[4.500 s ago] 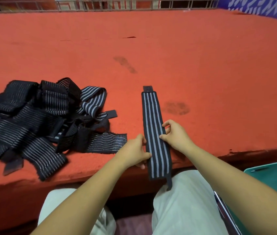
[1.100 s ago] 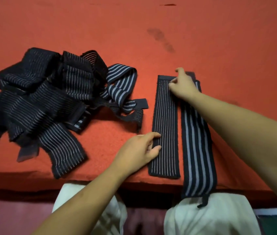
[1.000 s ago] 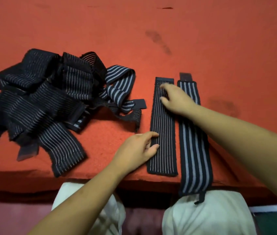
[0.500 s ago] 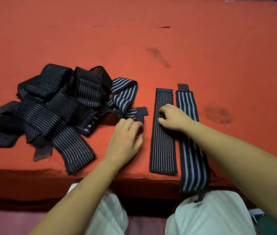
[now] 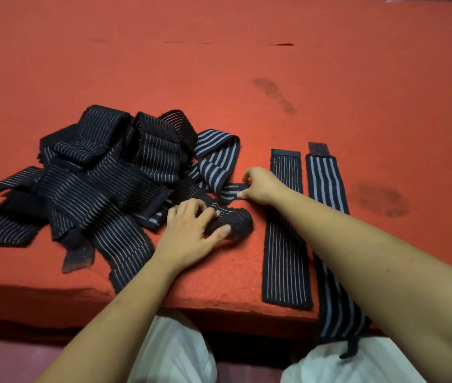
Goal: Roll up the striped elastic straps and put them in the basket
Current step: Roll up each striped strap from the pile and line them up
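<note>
Head view: straps being untangled.
Flat straps are laid at the tabletop edge, likely readied for rolling; a bunched strap is gripped by the left hand, a strap end pinched by the right hand, beside the pile.

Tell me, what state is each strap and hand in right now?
Pile, tangled, unrolled.
Thin-striped strap, flat, unrolled.
Wide-striped strap, flat, near end hanging over the table.
Left hand, gripping a bunched strap.
Right hand, pinching a strap end.
</note>
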Motion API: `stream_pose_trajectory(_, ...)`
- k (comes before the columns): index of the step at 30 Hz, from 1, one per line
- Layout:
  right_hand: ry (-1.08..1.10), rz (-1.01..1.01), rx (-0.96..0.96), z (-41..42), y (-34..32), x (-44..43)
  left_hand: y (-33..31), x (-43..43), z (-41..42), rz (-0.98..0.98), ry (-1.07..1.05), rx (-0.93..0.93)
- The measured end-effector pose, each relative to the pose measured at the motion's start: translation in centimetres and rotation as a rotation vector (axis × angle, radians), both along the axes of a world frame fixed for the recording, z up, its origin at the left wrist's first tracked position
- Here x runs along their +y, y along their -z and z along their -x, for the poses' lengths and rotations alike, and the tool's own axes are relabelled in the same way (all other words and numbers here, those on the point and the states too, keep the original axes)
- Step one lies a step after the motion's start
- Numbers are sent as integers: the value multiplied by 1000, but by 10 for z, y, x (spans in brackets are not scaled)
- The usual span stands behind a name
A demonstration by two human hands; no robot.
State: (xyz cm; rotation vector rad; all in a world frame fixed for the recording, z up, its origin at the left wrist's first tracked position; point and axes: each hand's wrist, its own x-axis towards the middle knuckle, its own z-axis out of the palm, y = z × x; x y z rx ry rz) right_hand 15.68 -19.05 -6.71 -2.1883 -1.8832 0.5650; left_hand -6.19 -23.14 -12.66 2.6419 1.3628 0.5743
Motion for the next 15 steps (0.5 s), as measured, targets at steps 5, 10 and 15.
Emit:
stream_pose_trajectory(5,-6,52,81,-5,-1,4,-2,2,1,49,12,17)
stream_pose_trajectory(10,123,10,38,-5,-1,1,-4,2,0,98,2,-52)
stream_pose_trajectory(15,260,3,185,-2,1,0,-4,3,-1,168,-37,-99)
